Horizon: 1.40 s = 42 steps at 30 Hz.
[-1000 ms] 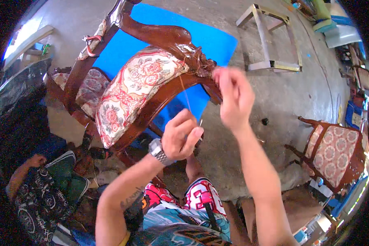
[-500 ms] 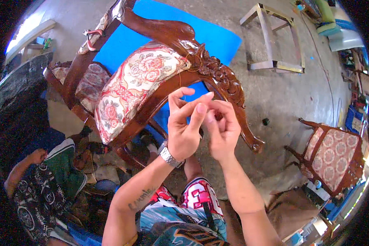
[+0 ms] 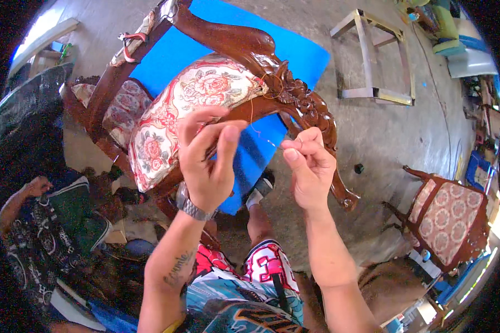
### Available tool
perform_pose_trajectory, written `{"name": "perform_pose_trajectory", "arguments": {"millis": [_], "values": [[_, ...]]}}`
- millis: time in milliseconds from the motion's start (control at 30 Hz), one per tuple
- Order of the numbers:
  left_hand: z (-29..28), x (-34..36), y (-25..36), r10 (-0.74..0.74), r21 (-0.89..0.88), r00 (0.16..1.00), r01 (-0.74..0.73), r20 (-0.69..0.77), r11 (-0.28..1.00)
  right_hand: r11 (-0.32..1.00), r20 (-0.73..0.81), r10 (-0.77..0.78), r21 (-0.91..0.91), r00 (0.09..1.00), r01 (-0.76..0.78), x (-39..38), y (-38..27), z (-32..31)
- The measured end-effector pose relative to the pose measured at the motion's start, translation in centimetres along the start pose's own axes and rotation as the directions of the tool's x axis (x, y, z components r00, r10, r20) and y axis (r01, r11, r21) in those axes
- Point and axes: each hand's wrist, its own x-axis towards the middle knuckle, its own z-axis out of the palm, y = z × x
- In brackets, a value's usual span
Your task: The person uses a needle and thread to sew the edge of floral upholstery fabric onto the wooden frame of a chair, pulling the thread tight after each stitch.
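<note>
Needle-like sliver (image 3: 271, 143) pinched in right hand (image 3: 313, 169), between the two hands; cannot tell if threaded. Slack thread (image 3: 251, 108) near it hangs from floral seat (image 3: 205, 83), looping across carved wood (image 3: 311, 101). Left hand (image 3: 206, 161) spread wide, apparently holding nothing. Blue sheet (image 3: 301, 51) beyond. Risks: carving snagging the loop if pulled; loosened pinch dropping the sliver

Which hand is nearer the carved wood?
Right: the right hand appears just below the carved wood; the left hand is farther left, partly in front of the patterned upholstery.
</note>
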Motion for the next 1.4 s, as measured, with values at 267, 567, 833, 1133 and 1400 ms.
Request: {"name": "perform_pose_trajectory", "arguments": {"millis": [267, 567, 833, 1133, 1400], "values": [[-0.2, 3.9, 0.0, 0.233, -0.035, 0.913, -0.235, 0.334, 0.971, 0.997, 0.024, 0.052, -0.057, 0.998, -0.051, 1.3, -0.7, -1.1], [1.9, 2.2, -0.3, 0.206, -0.022, 0.897, -0.215, 0.390, 0.976, 0.929, -0.107, 0.340, 0.196, 0.934, -0.315, 1.3, -2.2, 0.6], [3.6, -1.6, -0.6, 0.220, 0.047, 0.934, -0.243, 0.281, 0.969, 0.968, -0.077, 0.016, 0.253, 0.997, 0.004, 0.9, -2.6, 2.3], [2.5, -0.3, -1.4, 0.422, -0.070, 0.870, -0.419, 0.254, 0.905, 0.873, -0.296, 0.439, 0.363, 0.848, -0.325, -4.3, -4.5, -4.4], [1.6, 7.3, -8.0, 0.143, 0.514, 0.926, -0.317, 0.349, 0.797, 0.338, 0.070, -0.178, -0.932, 0.982, 0.128, -1.9, -4.8, -5.5]]}}
